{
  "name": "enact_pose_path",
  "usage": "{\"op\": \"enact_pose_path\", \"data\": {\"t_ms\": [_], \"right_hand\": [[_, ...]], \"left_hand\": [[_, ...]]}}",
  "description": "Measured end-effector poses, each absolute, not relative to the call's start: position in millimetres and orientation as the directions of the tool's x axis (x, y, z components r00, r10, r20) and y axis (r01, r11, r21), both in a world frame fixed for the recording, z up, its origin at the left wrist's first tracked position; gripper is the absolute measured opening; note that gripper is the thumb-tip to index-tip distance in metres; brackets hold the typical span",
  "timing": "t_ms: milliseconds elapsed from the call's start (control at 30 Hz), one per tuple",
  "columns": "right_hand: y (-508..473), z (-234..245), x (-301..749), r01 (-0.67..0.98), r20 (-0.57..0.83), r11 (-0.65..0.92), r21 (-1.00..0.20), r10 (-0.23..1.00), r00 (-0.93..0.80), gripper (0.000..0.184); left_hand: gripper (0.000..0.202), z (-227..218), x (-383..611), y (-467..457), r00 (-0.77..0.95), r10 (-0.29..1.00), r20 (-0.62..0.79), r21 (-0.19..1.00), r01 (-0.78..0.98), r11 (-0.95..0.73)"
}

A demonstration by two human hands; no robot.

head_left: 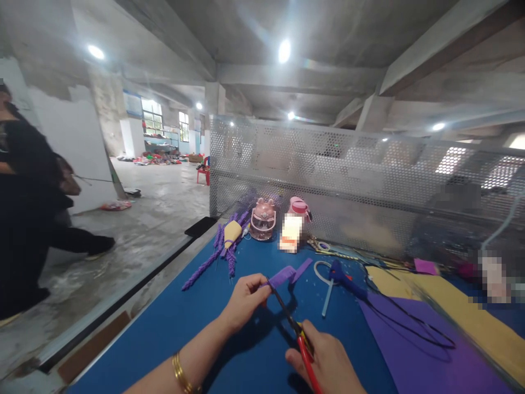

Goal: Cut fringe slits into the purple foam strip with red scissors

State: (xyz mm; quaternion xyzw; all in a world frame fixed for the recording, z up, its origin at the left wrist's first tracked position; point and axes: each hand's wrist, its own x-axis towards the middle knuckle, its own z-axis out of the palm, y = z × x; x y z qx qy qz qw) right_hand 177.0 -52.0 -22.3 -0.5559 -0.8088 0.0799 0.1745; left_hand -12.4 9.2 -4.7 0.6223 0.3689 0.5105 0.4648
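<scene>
My left hand pinches one end of a purple paper strip, whose other end trails away over the blue table. In my right hand is a pair of scissors with red and yellow handles. The dark blades reach up to the strip close to my left fingertips; I cannot tell whether they are cutting into it. Beyond the strip's far end lie a blue glue gun and a roll of tape. Braided purple stems with a yellow piece rest at the far left.
A pink bottle-like container, a pink-lidded bottle and a blurred-out bright item stand before a perforated metal panel. Purple sheets and yellow sheets lie right, under the glue gun's cable. A person walks at left.
</scene>
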Motion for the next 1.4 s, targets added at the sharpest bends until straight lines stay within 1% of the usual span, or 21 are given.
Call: {"op": "enact_pose_path", "data": {"t_ms": [233,367,567,833,1100,1400], "right_hand": [[-53,-24,179,0.879,0.189,0.355,-0.319,0.933,-0.308,0.023],[-55,-22,177,0.887,0.188,0.331,-0.321,0.94,-0.283,0.022],[-58,-14,173,0.882,0.18,0.311,-0.354,0.948,-0.263,0.021],[-60,-12,171,0.88,0.181,0.315,-0.356,0.947,-0.265,0.02],[-59,-14,171,0.894,0.189,0.312,-0.322,0.946,-0.262,0.022],[-58,-17,171,0.895,0.258,0.351,-0.277,0.924,-0.282,0.021]], "left_hand": [[0.025,-5,-12,9,0.22,0.932,0.288,0.957,-0.05,-0.284],[0.025,-6,-13,10,0.219,0.929,0.297,0.955,-0.053,-0.293],[0.024,-4,-12,9,0.202,0.93,0.307,0.951,-0.036,-0.306],[0.024,0,-11,6,0.205,0.924,0.322,0.943,0.021,-0.333],[0.024,-1,-9,3,0.208,0.916,0.343,0.934,0.034,-0.357],[0.025,-1,-9,4,0.208,0.92,0.331,0.938,0.036,-0.346]]}}
